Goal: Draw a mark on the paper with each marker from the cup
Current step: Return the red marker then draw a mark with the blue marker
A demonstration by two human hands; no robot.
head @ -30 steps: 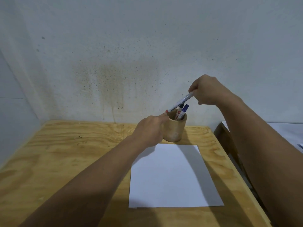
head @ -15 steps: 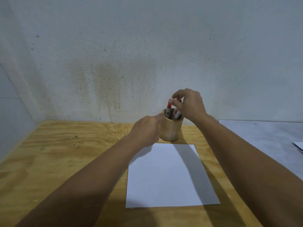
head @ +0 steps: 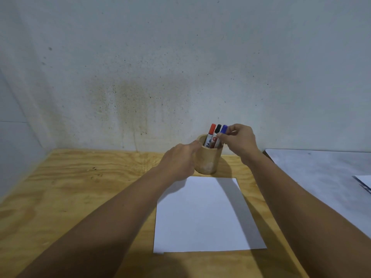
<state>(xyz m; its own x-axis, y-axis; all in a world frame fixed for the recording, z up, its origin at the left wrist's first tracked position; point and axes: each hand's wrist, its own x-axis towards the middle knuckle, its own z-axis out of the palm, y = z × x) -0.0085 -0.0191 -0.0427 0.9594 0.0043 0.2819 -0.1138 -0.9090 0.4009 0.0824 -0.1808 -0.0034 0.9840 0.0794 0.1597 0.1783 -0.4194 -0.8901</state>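
Note:
A round wooden cup (head: 208,161) stands on the plywood table just beyond a blank white sheet of paper (head: 204,215). Three markers stand upright in it: a red-capped marker (head: 211,131), a black-capped marker (head: 217,130) and a blue-capped marker (head: 223,129). My left hand (head: 178,161) grips the cup's left side. My right hand (head: 239,142) is at the cup's right rim, thumb and fingers pinched on the blue-capped marker just below its cap.
The plywood table (head: 80,187) meets a stained white wall (head: 140,87) behind the cup. A grey surface (head: 321,173) adjoins on the right, with a white sheet's corner (head: 364,181) at the frame's edge.
My right hand lowered the red-capped marker into the cup, let it go, and shifted right onto the blue-capped marker. The left hand stayed on the cup.

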